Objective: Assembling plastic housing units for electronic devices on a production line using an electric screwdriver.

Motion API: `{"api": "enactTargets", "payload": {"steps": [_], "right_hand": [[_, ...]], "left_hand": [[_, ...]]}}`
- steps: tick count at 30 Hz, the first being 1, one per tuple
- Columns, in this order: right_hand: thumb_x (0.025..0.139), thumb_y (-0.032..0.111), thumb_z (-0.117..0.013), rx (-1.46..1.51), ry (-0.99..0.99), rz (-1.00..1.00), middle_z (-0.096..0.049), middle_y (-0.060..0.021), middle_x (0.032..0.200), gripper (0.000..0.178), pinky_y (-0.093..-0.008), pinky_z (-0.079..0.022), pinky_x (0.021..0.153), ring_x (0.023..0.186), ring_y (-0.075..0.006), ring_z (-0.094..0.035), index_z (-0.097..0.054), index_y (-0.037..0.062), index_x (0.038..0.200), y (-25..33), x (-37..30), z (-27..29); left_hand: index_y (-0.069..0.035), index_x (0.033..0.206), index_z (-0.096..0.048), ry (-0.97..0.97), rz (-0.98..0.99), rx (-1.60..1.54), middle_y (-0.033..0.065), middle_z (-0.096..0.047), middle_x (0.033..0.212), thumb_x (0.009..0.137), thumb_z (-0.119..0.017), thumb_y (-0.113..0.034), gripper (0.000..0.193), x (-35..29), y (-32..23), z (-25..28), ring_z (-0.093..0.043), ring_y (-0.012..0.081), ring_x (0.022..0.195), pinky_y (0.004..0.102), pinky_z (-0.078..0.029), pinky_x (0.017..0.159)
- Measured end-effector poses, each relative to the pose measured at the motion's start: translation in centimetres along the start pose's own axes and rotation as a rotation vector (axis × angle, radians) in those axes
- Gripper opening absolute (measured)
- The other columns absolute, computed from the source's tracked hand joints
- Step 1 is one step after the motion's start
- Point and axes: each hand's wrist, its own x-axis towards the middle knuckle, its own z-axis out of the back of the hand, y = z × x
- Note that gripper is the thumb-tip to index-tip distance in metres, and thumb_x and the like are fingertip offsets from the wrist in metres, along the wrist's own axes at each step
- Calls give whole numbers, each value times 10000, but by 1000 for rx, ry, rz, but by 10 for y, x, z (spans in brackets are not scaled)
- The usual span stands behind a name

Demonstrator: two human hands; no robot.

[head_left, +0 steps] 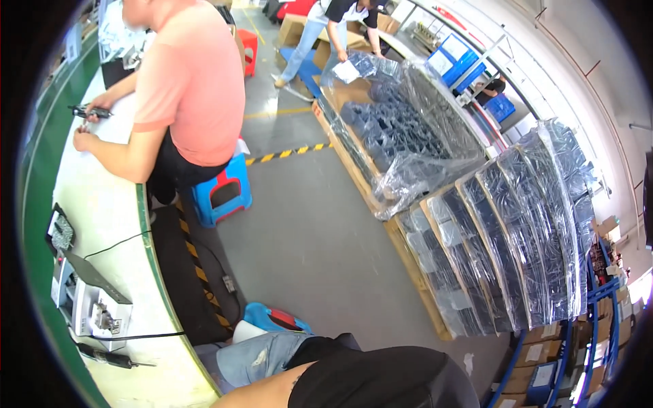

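Neither of my hands shows. Part of my bare arm and its black sleeve cross the lower edge, and the hand lies outside the picture. On the pale workbench nearest to me rests a black pen-shaped power screwdriver with a thin metal tip. Just beyond it stands a small white machine with a dark panel and metal parts. A black tray of small silvery pieces sits farther along.
A co-worker in a pink shirt sits on a blue stool, holding a black tool. Wrapped stacks of black parts stand on a pallet to the right. Another person bends over an open stack.
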Motion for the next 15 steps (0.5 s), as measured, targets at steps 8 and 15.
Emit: {"api": "enactTargets", "payload": {"steps": [8, 15], "right_hand": [[821, 314, -592, 42, -149, -839, -647, -152, 809, 243, -417, -458, 690, 752, -272, -608, -649, 85, 763, 25, -126, 122], [850, 172, -516, -325, -115, -916, -626, -167, 831, 137, -421, -494, 670, 779, -347, -619, -582, 76, 924, 7, -117, 114]], "left_hand": [[-48, 948, -558, 727, 442, -663, 29, -528, 759, 870, -485, -121, 128, -318, -49, -259, -477, 133, 643, 286, -392, 570], [-53, 985, -580, 109, 484, -750, 34, -592, 862, 859, -499, -79, 152, -182, 37, -135, -560, 137, 783, 283, -478, 710]]}}
